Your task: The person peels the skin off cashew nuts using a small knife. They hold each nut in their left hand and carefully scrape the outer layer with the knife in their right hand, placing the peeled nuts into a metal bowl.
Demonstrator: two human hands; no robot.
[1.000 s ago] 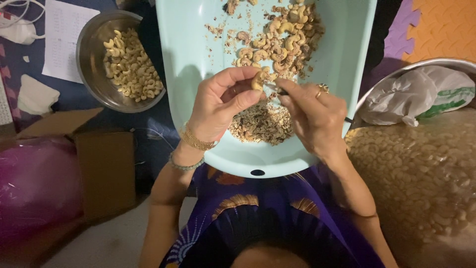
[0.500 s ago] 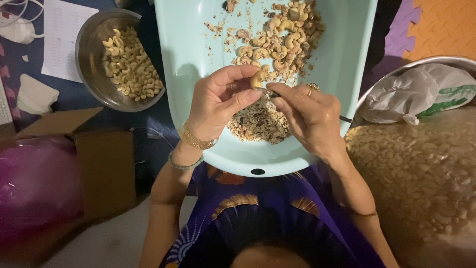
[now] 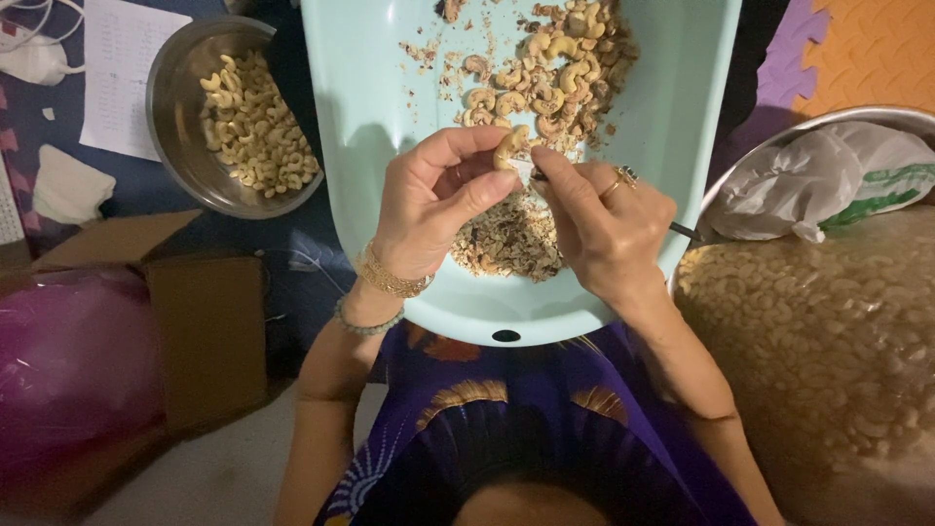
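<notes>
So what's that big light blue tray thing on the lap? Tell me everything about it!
The tray is pale mint blue, looks like smooth plastic, and has a raised rounded rim with a small dark hole near its closest edge. It rests across the person's lap, reaching away from them. Whole curved cashews lie heaped at its far end, with a pile of brown skins and crumbs nearer. The left hand and right hand meet above it, pinching one nut.

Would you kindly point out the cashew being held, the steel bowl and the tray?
cashew (image 3: pixel 510 146), head view, on its pale curved body between the fingertips.
steel bowl (image 3: pixel 168 93), head view, on its bare left inner wall.
tray (image 3: pixel 370 88), head view, on its bare left floor.
</notes>
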